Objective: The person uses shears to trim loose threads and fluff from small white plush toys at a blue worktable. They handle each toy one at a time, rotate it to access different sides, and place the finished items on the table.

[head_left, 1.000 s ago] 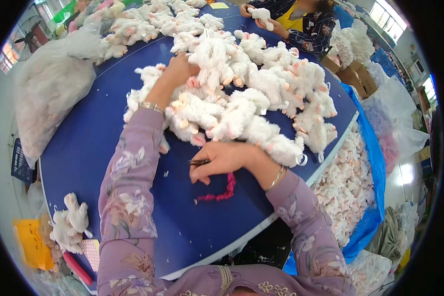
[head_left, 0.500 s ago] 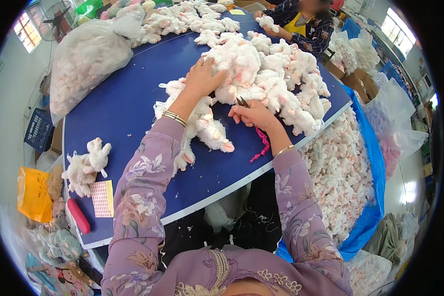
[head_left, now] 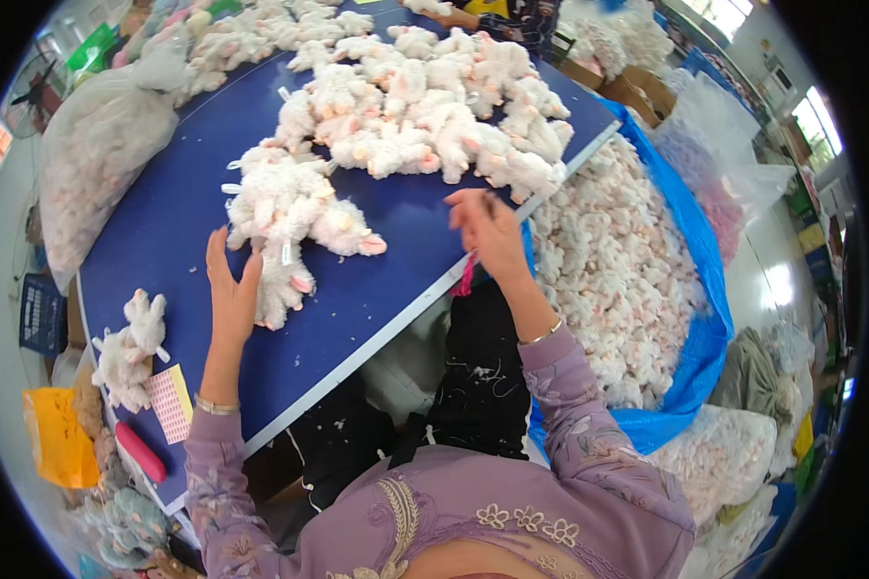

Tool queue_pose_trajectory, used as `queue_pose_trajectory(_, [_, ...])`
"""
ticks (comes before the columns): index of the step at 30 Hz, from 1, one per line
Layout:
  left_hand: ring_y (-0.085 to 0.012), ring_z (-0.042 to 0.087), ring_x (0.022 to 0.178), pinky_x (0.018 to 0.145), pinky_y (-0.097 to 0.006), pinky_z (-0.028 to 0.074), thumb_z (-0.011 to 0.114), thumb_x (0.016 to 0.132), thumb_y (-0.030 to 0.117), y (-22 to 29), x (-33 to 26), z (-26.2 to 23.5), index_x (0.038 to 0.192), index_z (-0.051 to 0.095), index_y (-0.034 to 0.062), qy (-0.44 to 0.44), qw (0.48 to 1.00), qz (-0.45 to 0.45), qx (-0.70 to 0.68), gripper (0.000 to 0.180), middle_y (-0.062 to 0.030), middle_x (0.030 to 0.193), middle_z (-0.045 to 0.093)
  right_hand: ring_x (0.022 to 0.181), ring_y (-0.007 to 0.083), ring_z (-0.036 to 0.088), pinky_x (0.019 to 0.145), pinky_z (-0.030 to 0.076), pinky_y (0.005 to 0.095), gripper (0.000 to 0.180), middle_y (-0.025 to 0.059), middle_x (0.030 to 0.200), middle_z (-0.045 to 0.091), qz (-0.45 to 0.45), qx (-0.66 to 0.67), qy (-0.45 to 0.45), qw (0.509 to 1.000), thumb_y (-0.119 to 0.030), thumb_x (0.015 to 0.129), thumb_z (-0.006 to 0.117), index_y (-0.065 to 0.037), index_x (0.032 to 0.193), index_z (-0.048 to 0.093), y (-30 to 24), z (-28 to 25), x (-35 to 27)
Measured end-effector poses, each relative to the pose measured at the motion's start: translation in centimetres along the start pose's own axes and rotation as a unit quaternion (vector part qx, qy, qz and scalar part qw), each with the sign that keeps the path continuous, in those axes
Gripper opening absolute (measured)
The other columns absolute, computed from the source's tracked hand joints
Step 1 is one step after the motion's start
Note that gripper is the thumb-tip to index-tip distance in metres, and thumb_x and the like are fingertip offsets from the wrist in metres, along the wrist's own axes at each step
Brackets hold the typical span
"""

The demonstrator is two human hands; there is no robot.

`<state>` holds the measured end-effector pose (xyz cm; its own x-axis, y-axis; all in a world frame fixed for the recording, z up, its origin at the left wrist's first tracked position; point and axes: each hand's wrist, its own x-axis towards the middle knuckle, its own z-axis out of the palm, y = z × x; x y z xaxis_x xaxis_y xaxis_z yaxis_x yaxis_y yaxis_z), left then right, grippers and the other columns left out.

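Observation:
My left hand (head_left: 230, 289) is open, thumb and fingers apart, at the left edge of a smaller heap of white plush toys (head_left: 285, 207) with pink details and small white tags. Nothing shows in its grasp. My right hand (head_left: 488, 232) is slightly blurred over the table's front edge, fingers curled around small dark thread snips (head_left: 490, 204), mostly hidden. A pink braided cord (head_left: 464, 277) dangles beneath that hand. Just beyond it spreads a larger pile of the same plush toys (head_left: 425, 106).
On the blue table (head_left: 357, 289) at left lie two plush toys (head_left: 130, 352), a sticker sheet (head_left: 170, 403) and a pink case (head_left: 140, 452). A blue-rimmed sack of plush pieces (head_left: 613, 280) stands at right. Far left is a stuffed clear bag (head_left: 106, 159); a co-worker's sleeve (head_left: 521, 24) shows beyond the pile.
My left hand has left the big pile and come back toward me beside the smaller heap. My right hand has drawn away from the toys to the table edge. The view has shifted.

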<state>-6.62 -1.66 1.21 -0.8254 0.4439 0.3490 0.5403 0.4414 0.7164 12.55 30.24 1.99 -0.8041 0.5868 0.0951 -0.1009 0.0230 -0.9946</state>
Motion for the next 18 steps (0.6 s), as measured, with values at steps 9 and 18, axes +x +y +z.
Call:
queue_pose_trajectory(9, [-0.0438, 0.029, 0.135, 0.113, -0.047, 0.023, 0.068, 0.081, 0.028, 2.7, 0.5, 8.1, 0.139, 0.034, -0.0063, -0.026, 0.995, 0.077, 0.058, 0.076, -0.0312, 0.143, 0.031, 0.093, 0.0287, 0.065, 0.083, 0.049, 0.037, 0.059, 0.0169, 0.1, 0.067, -0.074, -0.352, 0.212, 0.909, -0.033, 0.079, 0.071, 0.001, 0.123, 0.054, 0.6, -5.9, 5.2])
queue_pose_trajectory(18, [-0.0283, 0.049, 0.117, 0.095, -0.037, 0.041, 0.067, 0.082, 0.012, 6.2, -1.2, 6.7, 0.13, 0.048, 0.0022, 0.014, 0.993, 0.063, -0.101, 0.052, -0.0162, 0.131, 0.05, 0.064, 0.016, 0.062, 0.054, 0.049, 0.0276, 0.034, 0.0112, 0.083, 0.067, -0.084, -0.19, 0.126, 0.97, -0.016, 0.08, 0.065, 0.008, 0.103, 0.062, -0.3, -3.0, 3.7])
